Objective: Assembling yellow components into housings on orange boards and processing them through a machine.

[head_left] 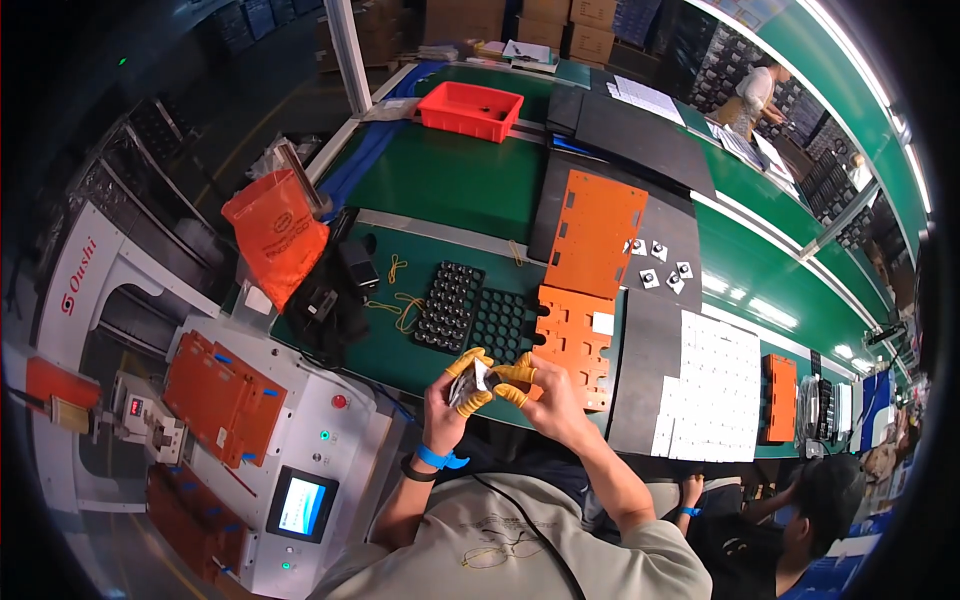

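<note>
Yellow finger covers sit on the fingertips of both my hands, which meet in front of my chest. My left hand [455,400] is closed on a small white-and-silver piece [481,376]. The fingers of my right hand [540,388] pinch at its right side, where a dark bit shows; its exact kind is hidden by the fingers. Just beyond them lie a black tray filled with small round parts [447,308] and a black tray with round pockets [502,325]. Right of these trays is an orange fixture plate [575,340] with cut-outs and a white square on it.
A larger orange plate [597,232] lies farther back, beside several small white squares with black centres [660,262]. White sheets [718,385] cover the right side. A red bin [470,110] stands at the back. Left is a machine with a screen [303,506]; a co-worker [800,520] sits at right.
</note>
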`<state>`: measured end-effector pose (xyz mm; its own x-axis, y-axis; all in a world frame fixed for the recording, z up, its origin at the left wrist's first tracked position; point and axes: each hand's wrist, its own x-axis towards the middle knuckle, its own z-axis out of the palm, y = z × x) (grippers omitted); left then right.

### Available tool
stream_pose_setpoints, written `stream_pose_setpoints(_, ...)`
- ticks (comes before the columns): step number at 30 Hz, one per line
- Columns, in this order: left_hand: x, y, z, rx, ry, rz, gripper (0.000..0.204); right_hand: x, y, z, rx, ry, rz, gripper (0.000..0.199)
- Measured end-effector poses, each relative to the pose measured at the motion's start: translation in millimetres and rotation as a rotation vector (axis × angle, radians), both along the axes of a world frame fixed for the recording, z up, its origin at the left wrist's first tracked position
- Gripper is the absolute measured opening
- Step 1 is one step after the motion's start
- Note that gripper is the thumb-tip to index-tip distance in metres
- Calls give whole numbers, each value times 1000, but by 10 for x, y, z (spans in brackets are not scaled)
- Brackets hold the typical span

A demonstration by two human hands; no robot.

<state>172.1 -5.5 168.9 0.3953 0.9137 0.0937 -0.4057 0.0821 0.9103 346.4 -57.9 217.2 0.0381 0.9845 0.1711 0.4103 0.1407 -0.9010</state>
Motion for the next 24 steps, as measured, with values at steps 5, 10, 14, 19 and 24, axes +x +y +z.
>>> stream_pose_setpoints(5,-65,-45,-16,257,249,122,64,14,-38,117,33,-57,29,24)
stream_pose_setpoints(10,-66,-32,18,332,323,143,63,49,-43,80,93,-108,55,24)
stream_pose_setpoints(14,-67,-34,33,321,298,139,63,31,-88,256,77,-231,69,25)
stream_pose_setpoints(19,-72,-56,-9,246,216,117,63,36,-123,213,62,-354,69,26)
stream_pose_setpoints(24,-54,-76,4,215,145,107,64,40,-157,210,146,-388,88,27)
